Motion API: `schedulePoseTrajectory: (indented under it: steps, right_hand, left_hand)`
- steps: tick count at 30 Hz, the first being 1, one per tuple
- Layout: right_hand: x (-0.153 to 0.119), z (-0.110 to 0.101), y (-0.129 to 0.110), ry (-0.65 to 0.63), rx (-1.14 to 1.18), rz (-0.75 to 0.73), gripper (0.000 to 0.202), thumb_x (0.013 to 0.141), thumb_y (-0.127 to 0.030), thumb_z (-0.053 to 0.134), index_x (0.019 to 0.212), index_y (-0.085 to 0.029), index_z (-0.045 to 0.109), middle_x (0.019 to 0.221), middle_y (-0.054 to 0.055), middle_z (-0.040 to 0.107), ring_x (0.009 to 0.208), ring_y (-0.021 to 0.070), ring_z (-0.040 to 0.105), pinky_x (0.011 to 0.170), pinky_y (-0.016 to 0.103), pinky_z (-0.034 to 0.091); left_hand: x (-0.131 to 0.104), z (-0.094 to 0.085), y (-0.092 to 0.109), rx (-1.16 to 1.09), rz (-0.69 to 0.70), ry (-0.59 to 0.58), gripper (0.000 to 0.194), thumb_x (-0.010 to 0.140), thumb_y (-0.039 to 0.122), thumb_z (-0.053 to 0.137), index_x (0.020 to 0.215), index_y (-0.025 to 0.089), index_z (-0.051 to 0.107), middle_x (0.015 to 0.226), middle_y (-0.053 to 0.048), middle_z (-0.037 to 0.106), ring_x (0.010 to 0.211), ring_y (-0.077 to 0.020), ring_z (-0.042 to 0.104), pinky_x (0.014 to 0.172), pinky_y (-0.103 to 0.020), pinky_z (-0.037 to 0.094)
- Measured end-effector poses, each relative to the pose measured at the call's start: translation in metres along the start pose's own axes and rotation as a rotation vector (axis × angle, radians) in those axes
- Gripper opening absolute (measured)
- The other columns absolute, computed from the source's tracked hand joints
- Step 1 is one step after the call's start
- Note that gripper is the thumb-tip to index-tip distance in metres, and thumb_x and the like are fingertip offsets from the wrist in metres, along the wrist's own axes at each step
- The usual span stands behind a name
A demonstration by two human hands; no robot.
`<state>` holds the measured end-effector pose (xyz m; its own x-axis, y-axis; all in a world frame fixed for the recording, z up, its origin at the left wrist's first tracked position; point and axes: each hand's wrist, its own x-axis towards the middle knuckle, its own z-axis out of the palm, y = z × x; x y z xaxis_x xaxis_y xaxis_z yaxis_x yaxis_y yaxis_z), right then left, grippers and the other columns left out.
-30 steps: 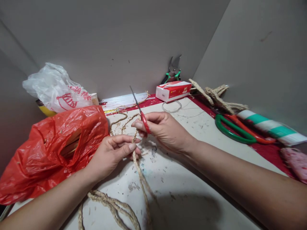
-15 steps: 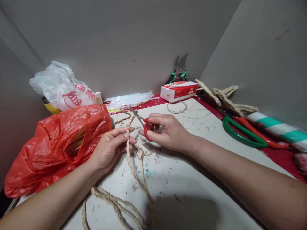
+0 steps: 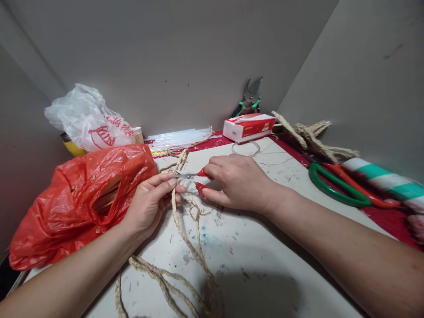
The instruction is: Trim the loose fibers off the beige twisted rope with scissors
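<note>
Pinched between the thumb and fingers of my left hand [image 3: 155, 198] is a tan braided straw rope [image 3: 182, 232]. Its far end reaches past my fingertips, and the rest trails down toward me in loops on the white tabletop [image 3: 261, 247]. My right hand [image 3: 235, 181] grips a small pair of scissors [image 3: 200, 173] by the red handles. The handles are spread apart, and the metal blades lie at the rope just beyond my left thumb. Whether the blades have cut into it I cannot tell.
At left lie a red plastic bag [image 3: 66, 207] and a white plastic bag [image 3: 89, 119]. Clear sticks [image 3: 179, 138], a red-and-white box [image 3: 250, 128] and pruning shears [image 3: 251, 97] are at the back. Large scissors [image 3: 341, 194] and a striped roll [image 3: 387, 179] lie right, near more braids [image 3: 314, 137].
The scissors have come down and left, so their blades now lie across the rope by my left fingers. Their handles have opened wider. My left hand keeps its pinch.
</note>
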<state>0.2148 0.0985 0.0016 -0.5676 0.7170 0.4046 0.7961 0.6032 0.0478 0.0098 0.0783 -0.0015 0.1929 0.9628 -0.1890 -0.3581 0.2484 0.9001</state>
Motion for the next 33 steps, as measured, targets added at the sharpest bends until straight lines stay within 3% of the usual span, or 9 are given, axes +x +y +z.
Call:
schedulePoseTrajectory:
  steps: [12, 33]
  right_hand:
    - [0.0013, -0.0038, -0.0032, -0.087, -0.046, -0.003, 0.034, 0.081, -0.043, 0.048, 0.085, -0.015, 0.068, 0.075, 0.007, 0.063, 0.067, 0.0184, 0.051, 0.061, 0.031, 0.025]
    - [0.0013, 0.0015, 0.0051, -0.062, -0.038, -0.028, 0.029, 0.086, -0.040, 0.052, 0.082, -0.017, 0.069, 0.070, 0.005, 0.063, 0.064, 0.0158, 0.051, 0.058, 0.029, 0.023]
  left_hand:
    - [0.0002, 0.0000, 0.0028, -0.021, -0.013, 0.012, 0.016, 0.072, 0.012, 0.067, 0.088, 0.010, 0.064, 0.063, -0.004, 0.067, 0.049, -0.0081, 0.055, 0.054, -0.020, 0.046]
    - [0.0032, -0.0027, 0.0030, -0.059, -0.040, -0.011, 0.009, 0.076, 0.010, 0.062, 0.085, 0.012, 0.058, 0.064, -0.003, 0.062, 0.050, -0.0077, 0.051, 0.049, -0.018, 0.043]
